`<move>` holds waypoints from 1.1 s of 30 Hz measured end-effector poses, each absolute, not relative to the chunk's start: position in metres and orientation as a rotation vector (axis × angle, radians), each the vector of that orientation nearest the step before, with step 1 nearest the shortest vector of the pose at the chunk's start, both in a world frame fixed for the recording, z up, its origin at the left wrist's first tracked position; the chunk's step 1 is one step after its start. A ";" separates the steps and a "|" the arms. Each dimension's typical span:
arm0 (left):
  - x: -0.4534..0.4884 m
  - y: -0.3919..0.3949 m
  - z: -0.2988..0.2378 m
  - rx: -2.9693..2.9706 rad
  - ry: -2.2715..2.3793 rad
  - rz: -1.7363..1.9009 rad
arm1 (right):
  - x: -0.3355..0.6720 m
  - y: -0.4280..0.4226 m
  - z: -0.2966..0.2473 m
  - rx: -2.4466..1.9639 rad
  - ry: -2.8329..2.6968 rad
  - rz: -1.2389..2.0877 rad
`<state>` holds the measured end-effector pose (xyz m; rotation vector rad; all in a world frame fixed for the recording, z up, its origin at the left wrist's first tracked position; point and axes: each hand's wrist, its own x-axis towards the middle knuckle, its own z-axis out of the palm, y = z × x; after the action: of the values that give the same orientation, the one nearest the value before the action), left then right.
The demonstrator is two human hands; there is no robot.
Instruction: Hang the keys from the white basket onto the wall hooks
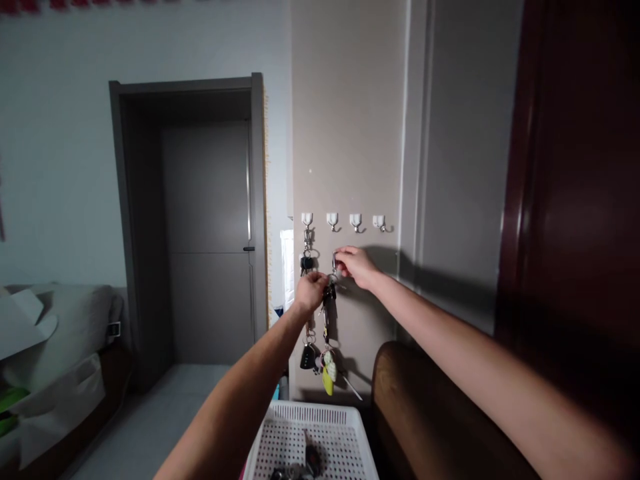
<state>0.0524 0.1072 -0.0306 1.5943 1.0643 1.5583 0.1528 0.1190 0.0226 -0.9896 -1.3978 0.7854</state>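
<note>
My right hand [356, 265] pinches the metal clasp [334, 260] at the top of a bunch of keys [331, 292], just below the second white wall hook [332, 220]. Lower and to the left, my left hand [312, 289] closes its fingers at the key ring of the same bunch. Yellow and pale green charms [329, 372] dangle from it. From the leftmost hook [307, 219] hangs another set of keys [307, 263] with a black car key fob [307, 357] at its bottom; my left hand partly covers this set.
Two more white hooks [355, 221] are in the row to the right. Below stands a white perforated basket [361, 427] with a key fob [313, 459] and other keys. A brown rounded furniture piece [400, 387] is at lower right, a grey door [207, 200] at left.
</note>
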 end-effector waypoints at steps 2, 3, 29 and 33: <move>0.051 0.110 -0.019 1.531 1.042 1.587 | 0.153 0.121 0.037 -0.947 -1.375 0.885; 0.050 0.112 -0.013 1.505 1.035 1.604 | 0.153 0.122 0.044 -0.924 -1.371 0.923; 0.055 0.139 0.009 1.745 1.399 1.624 | 0.150 0.155 0.068 -0.930 -1.274 0.582; 0.041 0.113 -0.027 1.870 1.373 1.486 | 0.156 0.141 0.048 -0.924 -1.287 0.515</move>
<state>0.0415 0.1125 -0.0271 1.8702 1.3725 1.4865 0.1561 0.1410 0.0484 -0.9239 -1.2870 0.5149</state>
